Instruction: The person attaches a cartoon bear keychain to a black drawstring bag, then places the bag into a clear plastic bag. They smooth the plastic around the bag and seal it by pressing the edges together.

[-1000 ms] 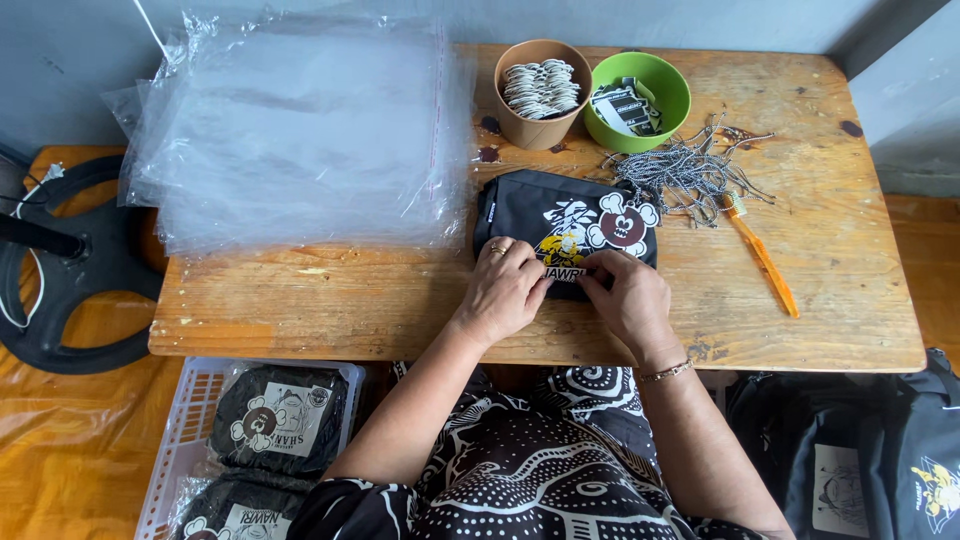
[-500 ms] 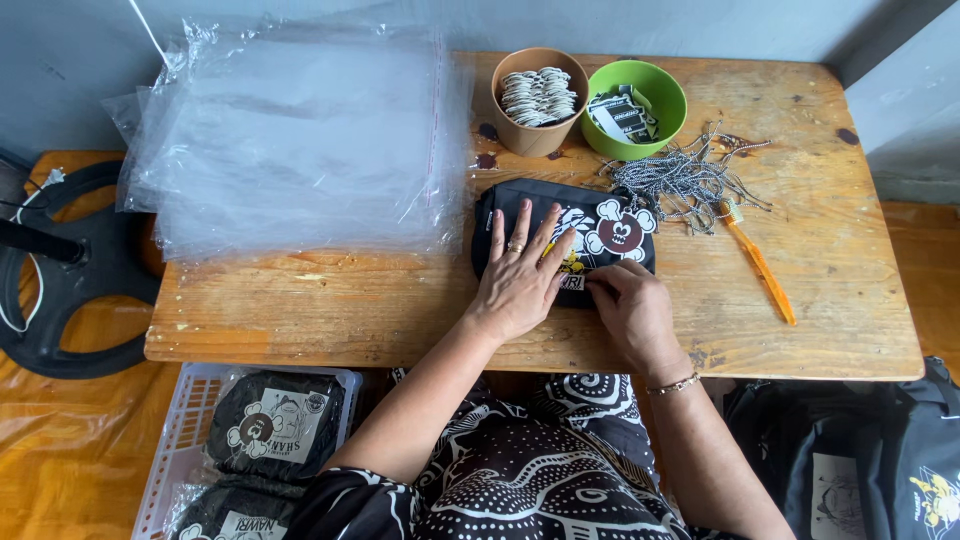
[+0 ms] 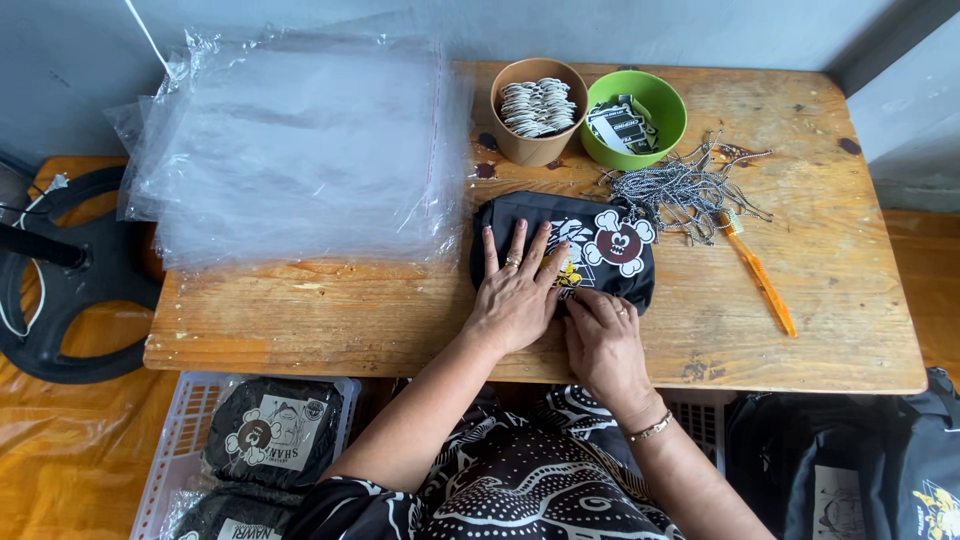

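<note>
A folded black garment [image 3: 600, 245] with a cartoon skull print lies on the wooden table [image 3: 330, 320]. My left hand [image 3: 517, 290] presses flat on its left half, fingers spread, a ring on one finger. My right hand [image 3: 603, 335] rests on the garment's near edge, fingers bent against the fabric, a bracelet at the wrist. Neither hand lifts the garment.
A stack of clear plastic bags [image 3: 300, 140] covers the table's left. A brown cup [image 3: 538, 110] of tags, a green bowl [image 3: 633, 118], a pile of strings [image 3: 685, 190] and an orange tool [image 3: 760, 280] lie behind and to the right. A basket [image 3: 170, 450] of bagged garments sits below.
My left hand has slid left and forward across the garment and flattened out. My right hand has drawn back to the near edge.
</note>
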